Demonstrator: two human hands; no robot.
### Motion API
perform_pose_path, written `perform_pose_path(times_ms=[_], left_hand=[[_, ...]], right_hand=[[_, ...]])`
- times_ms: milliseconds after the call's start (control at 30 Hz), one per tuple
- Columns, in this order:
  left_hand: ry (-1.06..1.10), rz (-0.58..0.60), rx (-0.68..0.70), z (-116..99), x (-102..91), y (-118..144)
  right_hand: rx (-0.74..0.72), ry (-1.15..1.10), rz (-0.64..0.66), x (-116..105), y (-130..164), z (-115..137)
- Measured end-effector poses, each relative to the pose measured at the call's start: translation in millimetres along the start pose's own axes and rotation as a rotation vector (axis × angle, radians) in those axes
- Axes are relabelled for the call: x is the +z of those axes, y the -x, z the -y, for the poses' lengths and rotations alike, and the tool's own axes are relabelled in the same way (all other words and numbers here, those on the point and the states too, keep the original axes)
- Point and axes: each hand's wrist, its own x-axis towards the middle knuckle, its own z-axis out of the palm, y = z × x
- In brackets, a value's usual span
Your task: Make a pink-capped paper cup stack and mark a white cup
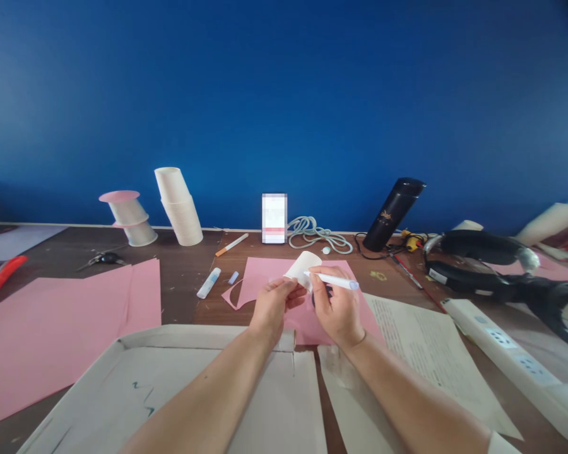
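Note:
My left hand (274, 302) is closed on a white paper cup (305, 262), which lies tilted above a pink sheet of paper (258, 274). In my right hand (336, 309) is a white marker (337, 280) with a pale purple end, gripped like a pen, its front end against or very near the cup's side. The marker's tip is too small to make out. Left of my hands lie a glue stick (209, 283) and a small blue cap (233, 277).
At the back stand stacked paper cups (180, 211), cups with pink discs (131, 217), a blurred phone screen (274, 217) and a black bottle (392, 217). A coiled cable (312, 234) lies near the phone. Cardboard (194, 391) covers the front; a power strip (506, 359) is at right.

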Motion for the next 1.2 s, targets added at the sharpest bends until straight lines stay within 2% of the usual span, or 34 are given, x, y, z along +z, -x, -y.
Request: perform_pose_path(times_ms=[267, 600, 1033, 1200], left_hand=[[0.058, 0.030, -0.014, 0.1, -2.1, -0.3], [0.064, 0.020, -0.002, 1.2, -2.2, -0.7], [0.109, 0.005, -0.005, -0.2, -0.5, -0.6], [0.178, -0.055, -0.058, -4.3, 1.2, -1.1]], right_hand=[[0.012, -0.020, -0.040, -1.6, 0.6, -0.3], [0.026, -0.029, 0.029, 0.1, 1.6, -0.9], [0.027, -0.011, 0.003, 1.6, 2.5, -2.2], [0.029, -0.031, -0.007, 0.4, 1.7, -1.2]])
